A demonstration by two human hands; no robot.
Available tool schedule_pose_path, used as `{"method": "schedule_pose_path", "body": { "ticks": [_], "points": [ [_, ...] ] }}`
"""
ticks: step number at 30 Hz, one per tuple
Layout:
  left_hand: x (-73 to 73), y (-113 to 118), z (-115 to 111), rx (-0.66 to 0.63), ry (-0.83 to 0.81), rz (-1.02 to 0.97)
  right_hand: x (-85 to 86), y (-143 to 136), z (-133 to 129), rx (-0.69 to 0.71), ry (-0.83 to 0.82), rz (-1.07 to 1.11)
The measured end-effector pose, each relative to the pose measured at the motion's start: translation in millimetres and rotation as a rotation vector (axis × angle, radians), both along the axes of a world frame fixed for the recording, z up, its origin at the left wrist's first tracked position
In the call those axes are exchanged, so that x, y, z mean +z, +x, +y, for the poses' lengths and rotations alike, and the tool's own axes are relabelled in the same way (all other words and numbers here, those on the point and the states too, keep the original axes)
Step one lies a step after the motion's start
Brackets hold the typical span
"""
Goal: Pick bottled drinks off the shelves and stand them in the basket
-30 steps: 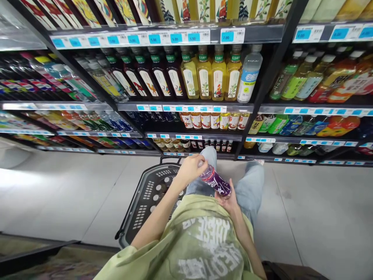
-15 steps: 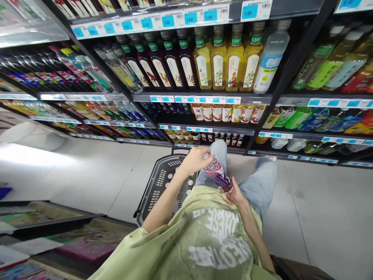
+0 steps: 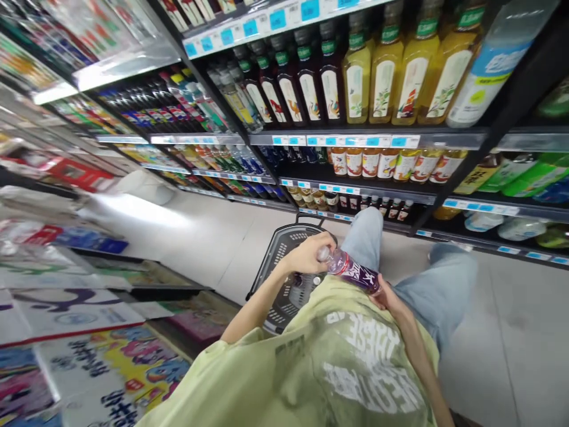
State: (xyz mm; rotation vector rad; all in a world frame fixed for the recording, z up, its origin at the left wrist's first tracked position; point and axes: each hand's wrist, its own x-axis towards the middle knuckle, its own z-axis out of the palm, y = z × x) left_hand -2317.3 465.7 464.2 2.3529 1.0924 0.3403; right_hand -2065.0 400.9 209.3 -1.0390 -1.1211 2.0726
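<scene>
A clear bottle with a purple label and a red band lies tilted across the front of my body, held in both hands. My left hand is closed around its capped neck end. At the base end, my right hand grips the bottle, its fingers partly hidden beneath. A black shopping basket with slotted sides stands on the floor just left of my legs, below my left forearm. A few pale bottle caps show inside it; my arm and shirt cover the rest.
Drink shelves run along the front, with dark and yellow tea bottles above and small juice bottles lower down. A display of boxed goods borders the lower left. Pale tiled floor lies between.
My view has swung left, bringing more of the left aisle and boxed display into sight. The bottle has turned closer to level, still held by both hands.
</scene>
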Motion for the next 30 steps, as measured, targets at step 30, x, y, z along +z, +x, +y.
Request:
{"method": "schedule_pose_path", "body": {
  "ticks": [30],
  "points": [
    [-154.6, -216.5, -33.9, 0.71, -0.209, 0.513, 11.9, -5.1, -1.3, -0.288, -0.048, -0.307]
  ]
}}
